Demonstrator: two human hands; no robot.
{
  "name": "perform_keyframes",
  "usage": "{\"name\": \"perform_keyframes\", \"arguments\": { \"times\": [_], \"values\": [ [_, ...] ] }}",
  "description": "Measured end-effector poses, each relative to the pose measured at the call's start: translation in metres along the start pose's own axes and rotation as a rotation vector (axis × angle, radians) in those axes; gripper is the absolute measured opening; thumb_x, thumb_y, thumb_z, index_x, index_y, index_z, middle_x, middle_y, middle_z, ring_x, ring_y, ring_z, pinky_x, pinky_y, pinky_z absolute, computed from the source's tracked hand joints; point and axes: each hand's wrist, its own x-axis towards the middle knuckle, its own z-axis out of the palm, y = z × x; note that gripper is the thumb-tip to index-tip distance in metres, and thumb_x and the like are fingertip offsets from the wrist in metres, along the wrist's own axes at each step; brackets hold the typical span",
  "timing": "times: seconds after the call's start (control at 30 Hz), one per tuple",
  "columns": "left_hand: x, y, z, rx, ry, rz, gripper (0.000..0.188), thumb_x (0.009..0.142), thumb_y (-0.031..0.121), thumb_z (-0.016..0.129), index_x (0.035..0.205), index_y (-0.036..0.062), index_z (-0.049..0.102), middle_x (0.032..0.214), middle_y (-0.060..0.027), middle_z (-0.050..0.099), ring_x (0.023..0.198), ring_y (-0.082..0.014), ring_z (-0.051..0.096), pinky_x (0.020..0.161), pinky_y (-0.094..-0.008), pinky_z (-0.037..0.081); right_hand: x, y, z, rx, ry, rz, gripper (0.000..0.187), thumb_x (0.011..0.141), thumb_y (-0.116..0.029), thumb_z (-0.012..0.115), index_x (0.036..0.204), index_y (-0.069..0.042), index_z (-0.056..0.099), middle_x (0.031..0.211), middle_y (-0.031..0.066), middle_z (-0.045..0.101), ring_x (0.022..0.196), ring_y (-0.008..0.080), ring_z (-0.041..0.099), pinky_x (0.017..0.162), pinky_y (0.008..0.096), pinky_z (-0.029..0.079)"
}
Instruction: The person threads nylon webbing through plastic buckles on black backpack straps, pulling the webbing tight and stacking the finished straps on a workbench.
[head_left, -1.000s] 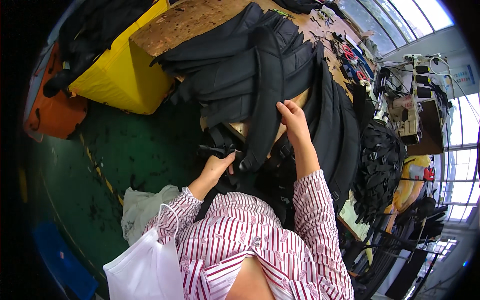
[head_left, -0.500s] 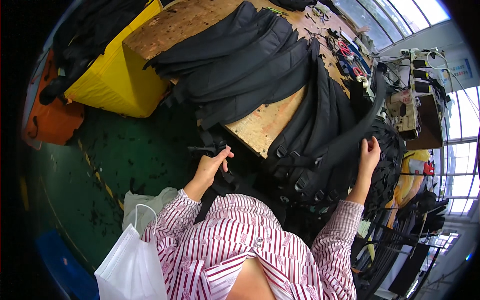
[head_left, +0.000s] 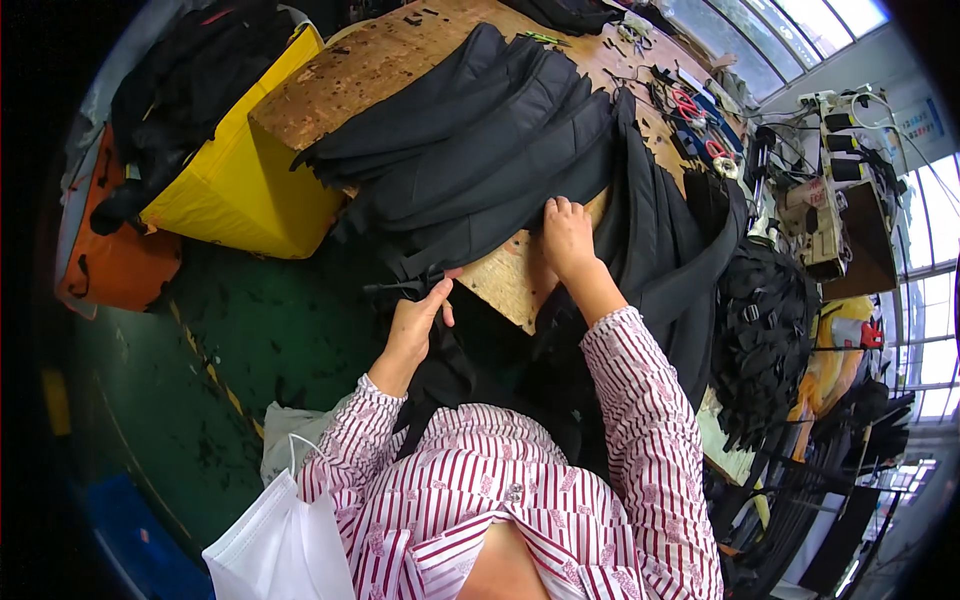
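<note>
Black padded straps (head_left: 480,150), shaped like backpack shoulder straps, lie fanned in a layered row on the wooden table (head_left: 505,285). My right hand (head_left: 570,240) is at the near edge of the lowest one, fingers curled onto it. Closed around black webbing (head_left: 408,290) is my left hand (head_left: 415,320), just off the table's near corner beside the strap ends; part of the webbing is hidden by the fingers. A second bunch of padded straps (head_left: 665,225) drapes over the table edge to the right of my right hand.
A yellow bin (head_left: 240,160) heaped with black pieces stands at the far left, beside an orange container (head_left: 125,250). Red-handled scissors (head_left: 685,105) lie among tools at the back right. Black buckled pieces (head_left: 765,330) hang at the right. A white mask (head_left: 280,545) dangles by my left arm.
My right hand has let go of the strap at the right and moved left to the row on the table. My left hand has shifted slightly left, still at the webbing.
</note>
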Motion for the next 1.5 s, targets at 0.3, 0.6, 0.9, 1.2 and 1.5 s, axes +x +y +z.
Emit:
{"name": "perform_keyframes", "arguments": {
  "times": [0.3, 0.6, 0.9, 1.2, 1.5],
  "values": [
    [0.007, 0.007, -0.002, -0.050, 0.017, 0.017, 0.023, 0.091, 0.013, 0.061, 0.111, 0.0000, 0.060, 0.108, -0.0119, 0.065, 0.058, -0.0106, 0.051, 0.051, -0.0228, 0.043, 0.004, -0.005, -0.026, -0.134, -0.097, -0.372, 0.007, 0.075, -0.015, 0.056, 0.078, -0.008, 0.055, 0.074, 0.0059, 0.058, 0.074, 0.0214, 0.059, 0.068, 0.0334, 0.044],
    [-0.005, 0.000, -0.013, -0.045, -0.016, 0.008, 0.025, 0.088, 0.008, 0.063, 0.112, 0.0024, 0.060, 0.104, -0.0061, 0.065, 0.077, -0.0103, 0.057, 0.067, -0.0237, 0.047, -0.080, -0.062, -0.074, 0.350, -0.174, -0.295, 0.013, 0.073, -0.012, 0.064, 0.080, -0.007, 0.054, 0.080, 0.0108, 0.056, 0.082, 0.0290, 0.055, 0.075, 0.0397, 0.045],
    [-0.033, 0.012, -0.014, 0.042, -0.102, -0.048, 0.018, 0.091, 0.017, 0.062, 0.100, 0.0016, 0.061, 0.079, -0.0016, 0.059, 0.066, -0.0101, 0.054, 0.068, -0.0243, 0.042, -0.051, -0.101, -0.100, 0.968, -0.200, 0.015, 0.027, 0.080, -0.014, 0.068, 0.102, 0.002, 0.064, 0.095, 0.0169, 0.066, 0.090, 0.0320, 0.062, 0.079, 0.0392, 0.049],
    [-0.048, -0.046, -0.027, 0.396, -0.152, 0.201, 0.029, 0.081, 0.016, 0.056, 0.105, 0.0030, 0.064, 0.097, -0.0119, 0.068, 0.086, -0.0212, 0.062, 0.079, -0.0354, 0.049, -0.070, -0.139, -0.092, 1.004, -0.270, 0.099, 0.042, 0.079, -0.012, 0.072, 0.116, 0.002, 0.059, 0.107, 0.0195, 0.062, 0.099, 0.0284, 0.060, 0.087, 0.0368, 0.047],
    [-0.051, -0.006, -0.021, 0.371, -0.192, 0.109, 0.022, 0.095, 0.020, 0.048, 0.098, 0.0002, 0.059, 0.084, -0.0093, 0.065, 0.079, -0.0171, 0.062, 0.074, -0.0317, 0.049, -0.048, -0.133, -0.102, 1.027, -0.364, 0.159, 0.033, 0.083, -0.002, 0.060, 0.114, 0.008, 0.056, 0.084, 0.0147, 0.066, 0.071, 0.0180, 0.062, 0.069, 0.0313, 0.049]
  ]
}}
